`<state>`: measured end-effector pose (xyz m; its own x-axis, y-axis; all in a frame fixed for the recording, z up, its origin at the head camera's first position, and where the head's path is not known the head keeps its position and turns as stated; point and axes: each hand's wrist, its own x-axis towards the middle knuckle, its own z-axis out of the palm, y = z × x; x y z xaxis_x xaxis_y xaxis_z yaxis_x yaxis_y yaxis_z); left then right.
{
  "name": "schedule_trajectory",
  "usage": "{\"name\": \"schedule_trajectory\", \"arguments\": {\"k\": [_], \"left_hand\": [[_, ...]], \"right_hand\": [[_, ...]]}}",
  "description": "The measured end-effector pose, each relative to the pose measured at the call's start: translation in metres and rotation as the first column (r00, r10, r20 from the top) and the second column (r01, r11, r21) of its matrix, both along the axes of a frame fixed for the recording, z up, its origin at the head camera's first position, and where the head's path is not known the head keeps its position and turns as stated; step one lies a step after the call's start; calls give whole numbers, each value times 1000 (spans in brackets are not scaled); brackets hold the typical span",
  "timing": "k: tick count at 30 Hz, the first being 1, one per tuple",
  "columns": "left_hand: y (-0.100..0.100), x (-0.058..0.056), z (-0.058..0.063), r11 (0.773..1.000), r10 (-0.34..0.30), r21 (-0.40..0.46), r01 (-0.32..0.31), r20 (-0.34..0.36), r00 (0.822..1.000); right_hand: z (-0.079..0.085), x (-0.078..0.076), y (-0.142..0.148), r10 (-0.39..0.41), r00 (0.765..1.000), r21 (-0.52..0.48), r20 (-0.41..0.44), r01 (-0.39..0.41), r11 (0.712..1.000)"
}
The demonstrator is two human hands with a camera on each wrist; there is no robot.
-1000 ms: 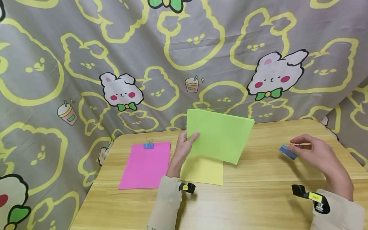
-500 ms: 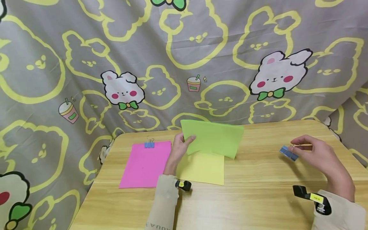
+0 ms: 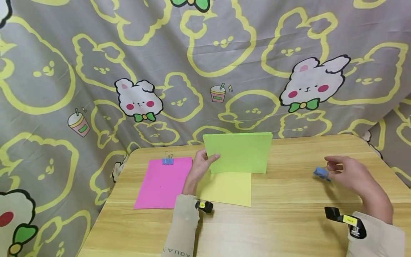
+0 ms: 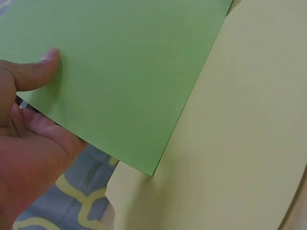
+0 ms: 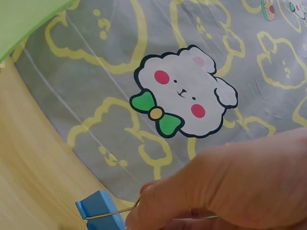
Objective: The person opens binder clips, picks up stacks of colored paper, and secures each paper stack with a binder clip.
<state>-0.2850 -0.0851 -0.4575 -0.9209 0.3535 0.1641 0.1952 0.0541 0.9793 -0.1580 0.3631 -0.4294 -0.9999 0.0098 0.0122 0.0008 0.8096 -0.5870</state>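
My left hand (image 3: 200, 167) pinches the left edge of a stack of green paper (image 3: 239, 152), thumb on the near face and fingers behind. The green sheets stand tilted up, their lower edge over yellow paper (image 3: 226, 189) on the table. In the left wrist view the thumb lies flat on the green paper (image 4: 129, 81), with the yellow paper (image 4: 240, 110) beneath. Off to the right, my right hand (image 3: 351, 175) holds a blue binder clip (image 3: 321, 173) by its wire handles above the table. The right wrist view shows the clip (image 5: 101, 211) at the fingertips.
Pink paper (image 3: 163, 184) lies at the left of the wooden table (image 3: 282, 221), with another blue binder clip (image 3: 167, 161) on its top edge. A grey patterned curtain (image 3: 205, 53) hangs right behind the table's far edge.
The green stack has come down and slightly left, and now stands more squarely above the yellow paper. The right hand stays in place, with the blue clip turned a little in its fingers.
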Motion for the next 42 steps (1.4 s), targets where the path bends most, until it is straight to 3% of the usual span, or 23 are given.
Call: {"name": "schedule_trajectory", "arguments": {"k": [6, 19, 26, 35, 42], "left_hand": [[1, 2, 1, 999, -33, 14, 33, -18, 999], [1, 4, 10, 998, -18, -58, 15, -37, 999], [3, 4, 5, 999, -22, -51, 21, -19, 1000], [3, 5, -3, 995, -77, -64, 79, 39, 996], [6, 4, -3, 995, -78, -70, 78, -5, 997]], "right_hand": [[2, -2, 0, -4, 998, 17, 58, 3, 1000], [6, -2, -5, -34, 998, -26, 60, 36, 999], [5, -4, -4, -11, 997, -13, 72, 12, 1000], [4, -2, -7, 8, 998, -32, 64, -5, 999], [4, -2, -6, 21, 997, -31, 76, -19, 999]]}}
